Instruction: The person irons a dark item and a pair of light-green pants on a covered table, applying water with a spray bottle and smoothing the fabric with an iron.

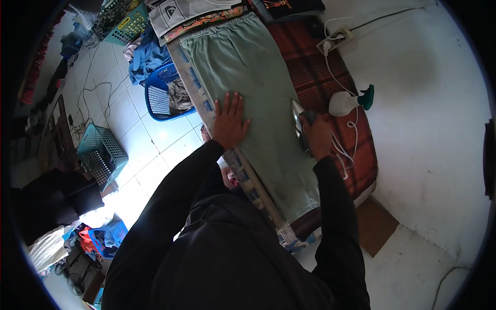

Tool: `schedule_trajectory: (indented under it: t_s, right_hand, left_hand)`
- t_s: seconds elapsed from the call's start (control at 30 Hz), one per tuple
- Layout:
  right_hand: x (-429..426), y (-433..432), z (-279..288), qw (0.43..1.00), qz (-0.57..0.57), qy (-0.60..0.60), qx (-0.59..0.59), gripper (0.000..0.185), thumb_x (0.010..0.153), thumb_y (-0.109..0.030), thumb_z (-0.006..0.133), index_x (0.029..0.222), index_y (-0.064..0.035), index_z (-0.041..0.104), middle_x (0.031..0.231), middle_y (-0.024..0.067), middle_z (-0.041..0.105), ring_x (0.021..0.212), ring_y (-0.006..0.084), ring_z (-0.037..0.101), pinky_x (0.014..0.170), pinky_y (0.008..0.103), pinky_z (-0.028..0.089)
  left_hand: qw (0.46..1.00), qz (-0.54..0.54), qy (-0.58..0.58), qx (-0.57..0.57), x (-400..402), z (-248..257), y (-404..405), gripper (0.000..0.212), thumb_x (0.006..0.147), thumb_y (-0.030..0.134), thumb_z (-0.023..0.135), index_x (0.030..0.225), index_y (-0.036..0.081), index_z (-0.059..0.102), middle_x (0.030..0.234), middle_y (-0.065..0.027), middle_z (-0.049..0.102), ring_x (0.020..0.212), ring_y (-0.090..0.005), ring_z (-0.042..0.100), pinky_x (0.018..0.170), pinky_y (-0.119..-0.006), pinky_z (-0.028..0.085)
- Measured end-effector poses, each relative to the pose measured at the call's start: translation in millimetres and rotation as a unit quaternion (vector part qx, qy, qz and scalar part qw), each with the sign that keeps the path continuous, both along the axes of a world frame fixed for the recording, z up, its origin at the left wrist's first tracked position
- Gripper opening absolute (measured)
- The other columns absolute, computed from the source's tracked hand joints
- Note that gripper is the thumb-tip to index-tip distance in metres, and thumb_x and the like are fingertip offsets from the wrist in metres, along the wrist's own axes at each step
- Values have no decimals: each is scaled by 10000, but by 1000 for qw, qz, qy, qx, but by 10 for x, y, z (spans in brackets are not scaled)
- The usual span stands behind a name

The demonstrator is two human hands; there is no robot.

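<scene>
A sage-green garment with an elastic waistband (248,66), a skirt or folded trousers, lies spread along the ironing surface in front of me. My left hand (231,121) rests palm down on its left edge, fingers slightly spread, holding nothing. At the garment's right edge my right hand (318,133) grips the handle of a clothes iron (297,118). The iron's metal side shows, but its soleplate is hidden. Beneath the garment is a red plaid cloth (310,54). A white spray bottle with a green trigger head (344,104) lies on this cloth, right of the iron.
A white cord (355,135) loops beside my right hand; a power strip (335,40) with plugs sits by the wall. Folded clothes (193,15) lie beyond the waistband. On the tiled floor at left stand a blue laundry basket (158,97) and a teal basket (102,155).
</scene>
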State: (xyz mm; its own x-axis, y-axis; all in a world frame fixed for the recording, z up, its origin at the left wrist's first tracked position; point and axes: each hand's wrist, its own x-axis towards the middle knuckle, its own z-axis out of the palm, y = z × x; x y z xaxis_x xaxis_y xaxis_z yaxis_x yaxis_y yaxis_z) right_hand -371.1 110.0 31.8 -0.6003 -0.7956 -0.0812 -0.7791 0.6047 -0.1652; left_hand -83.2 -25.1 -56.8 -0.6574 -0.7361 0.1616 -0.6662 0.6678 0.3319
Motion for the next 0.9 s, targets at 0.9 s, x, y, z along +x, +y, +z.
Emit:
schedule_trajectory:
  t_s: [0.9]
  right_hand:
    - [1703, 1087, -20, 935, 274, -143, 176, 675, 1065, -647, 617, 1251, -2, 682, 887, 256, 770, 775, 451, 772, 673, 555, 612]
  left_hand:
    - [990, 12, -42, -133, 289, -223, -1103, 541, 1055, 363, 579, 1585, 258, 597, 1721, -110, 466, 1602, -428, 385, 1155, -856, 324]
